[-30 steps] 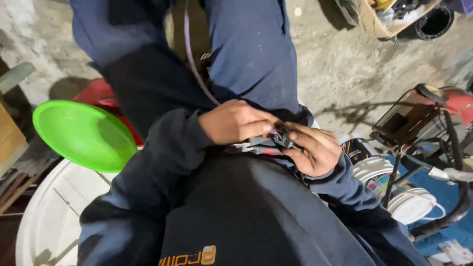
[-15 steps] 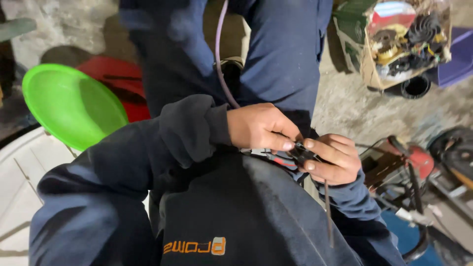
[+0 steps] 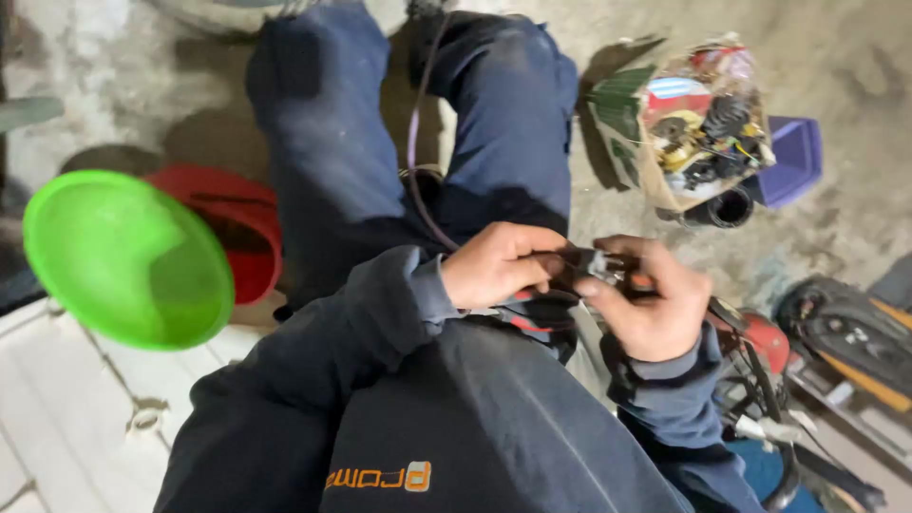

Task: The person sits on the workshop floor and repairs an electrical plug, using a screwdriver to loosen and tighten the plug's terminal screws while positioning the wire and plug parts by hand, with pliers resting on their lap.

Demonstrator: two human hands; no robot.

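Head view. Landmark: the small dark metal part with a pale shiny tip, held at the middle of the frame above the person's lap. The left hand meets it from the left, fingers curled tight around its dark end. The right hand meets it from the right, fingertips pinching the shiny tip; both hands touch the part. A thin purple cable runs up from the part between the dark blue cloth trouser legs. Left of the part, well apart, lies a smooth round bright green plastic bowl, overlapping a red plastic bowl. Up and right of the part stands an open cardboard box of mixed scrap parts on rough grey concrete floor, with a purple plastic tray just beside it
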